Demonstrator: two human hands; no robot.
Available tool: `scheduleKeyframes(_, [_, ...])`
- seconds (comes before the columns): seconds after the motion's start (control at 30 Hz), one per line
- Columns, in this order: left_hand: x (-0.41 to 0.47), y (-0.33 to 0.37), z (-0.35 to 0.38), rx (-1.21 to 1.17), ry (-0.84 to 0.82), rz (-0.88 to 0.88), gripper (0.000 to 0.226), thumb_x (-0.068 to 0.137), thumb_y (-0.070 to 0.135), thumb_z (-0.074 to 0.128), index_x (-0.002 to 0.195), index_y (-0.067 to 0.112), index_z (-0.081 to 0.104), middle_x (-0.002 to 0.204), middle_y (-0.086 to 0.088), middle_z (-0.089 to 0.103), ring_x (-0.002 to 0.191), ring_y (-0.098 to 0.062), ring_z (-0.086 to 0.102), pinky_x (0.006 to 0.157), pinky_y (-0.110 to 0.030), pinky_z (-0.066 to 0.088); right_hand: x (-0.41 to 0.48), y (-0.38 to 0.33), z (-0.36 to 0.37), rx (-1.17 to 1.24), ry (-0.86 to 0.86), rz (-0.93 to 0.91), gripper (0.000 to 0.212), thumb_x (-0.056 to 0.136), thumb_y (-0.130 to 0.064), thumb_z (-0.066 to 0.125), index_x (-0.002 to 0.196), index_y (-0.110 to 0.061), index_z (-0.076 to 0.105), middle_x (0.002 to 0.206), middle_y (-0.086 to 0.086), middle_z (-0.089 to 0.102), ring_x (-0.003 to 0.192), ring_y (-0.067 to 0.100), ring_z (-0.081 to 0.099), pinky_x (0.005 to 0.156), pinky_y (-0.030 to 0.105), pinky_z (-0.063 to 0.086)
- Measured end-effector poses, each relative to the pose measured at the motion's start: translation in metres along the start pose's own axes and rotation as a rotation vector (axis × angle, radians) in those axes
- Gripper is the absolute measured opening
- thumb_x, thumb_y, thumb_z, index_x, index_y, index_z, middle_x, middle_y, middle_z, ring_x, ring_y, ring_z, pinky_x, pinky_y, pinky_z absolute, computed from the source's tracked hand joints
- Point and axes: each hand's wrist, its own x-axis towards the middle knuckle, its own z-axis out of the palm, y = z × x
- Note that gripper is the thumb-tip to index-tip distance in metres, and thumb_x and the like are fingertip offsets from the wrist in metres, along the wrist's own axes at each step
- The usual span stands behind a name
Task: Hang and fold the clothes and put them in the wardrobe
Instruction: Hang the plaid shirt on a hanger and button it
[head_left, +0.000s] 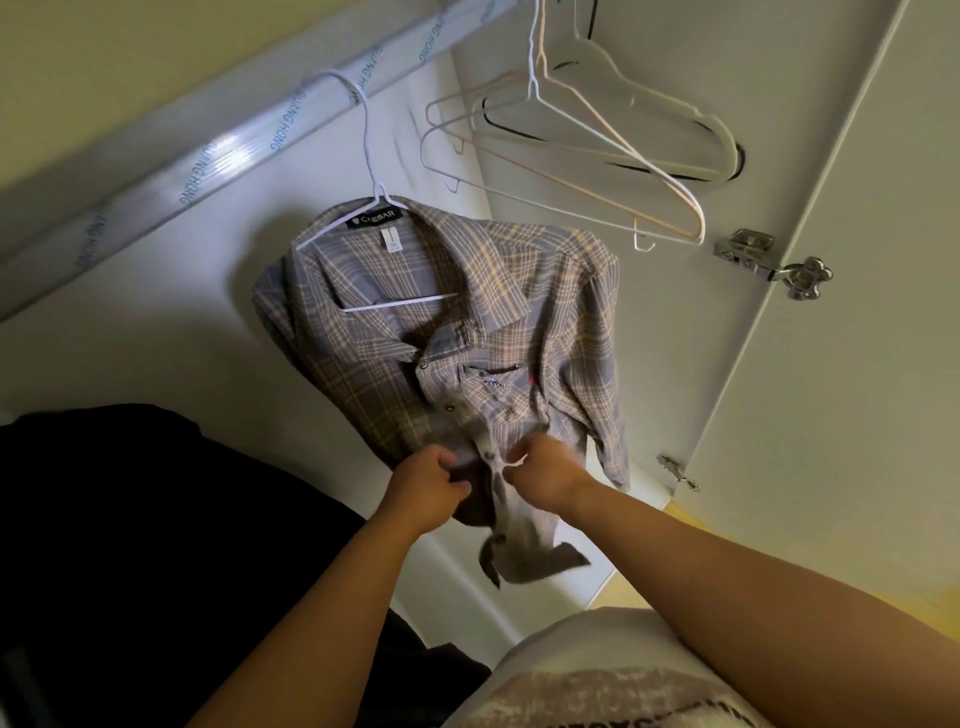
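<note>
A grey and yellow plaid shirt (524, 306) hangs on a white wire hanger (370, 156) hooked over the wardrobe rail (218, 156). Its collar is open and a black label shows inside. My left hand (434, 480) pinches the left edge of the shirt's front placket low down. My right hand (545, 470) grips the right edge beside it, at a button. The two hands are close together, with the shirt's lower hem hanging below them.
Several empty wire hangers (587, 150) hang on the rail to the right of the shirt. The open wardrobe door (841, 364) with metal hinges (769, 262) stands at the right. Dark clothing (130, 545) fills the lower left.
</note>
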Motion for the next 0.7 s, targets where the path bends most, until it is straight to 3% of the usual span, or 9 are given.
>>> scheduleKeyframes(0.1, [0.007,0.009,-0.023,-0.057,0.275,0.104,0.011,0.092,0.024,0.067,0.09,0.024,0.056,0.09,0.001,0.061,0.092,-0.023,0.061,0.069,-0.028,0.044,0.01,-0.007,-0.025,0.203,0.209,-0.038,0.022,0.091,-0.019,0.06,0.113,-0.022,0.061,0.121,0.009,0.057,0.093,0.024,0.061,0.072,0.027,0.049])
scheduleKeyframes(0.2, [0.015,0.03,-0.052,-0.08,0.498,0.243,0.014,0.092,0.024,0.066,0.103,0.015,0.067,0.1,-0.005,0.07,0.096,-0.024,0.064,0.079,-0.026,0.042,0.018,-0.02,-0.057,0.341,0.523,-0.105,0.021,0.088,-0.011,0.057,0.108,-0.017,0.059,0.118,0.011,0.053,0.095,0.028,0.055,0.08,0.023,0.038])
scheduleKeyframes(0.3, [0.017,0.067,-0.07,-0.215,0.61,0.46,0.017,0.092,0.03,0.069,0.101,0.016,0.068,0.091,0.0,0.069,0.085,-0.013,0.062,0.079,-0.026,0.048,0.02,-0.032,-0.093,0.383,0.866,-0.158,0.023,0.085,-0.005,0.06,0.108,-0.006,0.06,0.115,0.02,0.054,0.105,0.038,0.051,0.088,0.03,0.035])
scheduleKeyframes(0.37, [0.018,0.094,-0.071,-0.339,0.595,0.531,0.02,0.091,0.038,0.069,0.102,0.023,0.063,0.098,0.005,0.068,0.092,-0.008,0.064,0.083,-0.028,0.051,0.023,-0.036,-0.114,0.365,0.984,-0.133,0.029,0.084,-0.005,0.061,0.112,-0.003,0.057,0.116,0.024,0.054,0.108,0.04,0.048,0.091,0.037,0.033])
scheduleKeyframes(0.47, [0.026,0.131,-0.07,-0.533,0.503,0.497,0.042,0.085,0.051,0.069,0.112,0.022,0.055,0.115,0.002,0.065,0.108,-0.013,0.062,0.092,-0.031,0.049,0.029,-0.041,-0.137,0.396,0.966,-0.05,0.038,0.082,-0.007,0.059,0.118,-0.005,0.051,0.122,0.023,0.051,0.113,0.041,0.046,0.094,0.041,0.036])
scheduleKeyframes(0.53, [0.032,0.152,-0.071,-0.653,0.485,0.436,0.051,0.084,0.049,0.072,0.116,0.012,0.055,0.106,0.001,0.067,0.104,-0.018,0.065,0.091,-0.033,0.051,0.035,-0.042,-0.144,0.389,0.824,-0.018,0.042,0.084,-0.013,0.061,0.122,-0.007,0.044,0.124,0.022,0.053,0.116,0.042,0.049,0.098,0.045,0.04])
scheduleKeyframes(0.6, [0.036,0.164,-0.075,-0.736,0.492,0.376,0.046,0.086,0.043,0.075,0.111,0.009,0.056,0.092,0.005,0.067,0.098,-0.021,0.067,0.083,-0.031,0.052,0.039,-0.042,-0.147,0.37,0.675,-0.013,0.046,0.086,-0.02,0.064,0.123,-0.011,0.038,0.122,0.02,0.058,0.115,0.042,0.054,0.1,0.048,0.043])
scheduleKeyframes(0.7, [0.041,0.169,-0.084,-0.613,0.477,0.358,0.036,0.086,0.041,0.074,0.101,0.008,0.067,0.094,-0.001,0.072,0.094,-0.023,0.069,0.084,-0.034,0.055,0.042,-0.038,-0.148,0.359,0.619,-0.051,0.043,0.087,-0.023,0.065,0.115,-0.015,0.033,0.114,0.017,0.062,0.108,0.041,0.059,0.096,0.048,0.046])
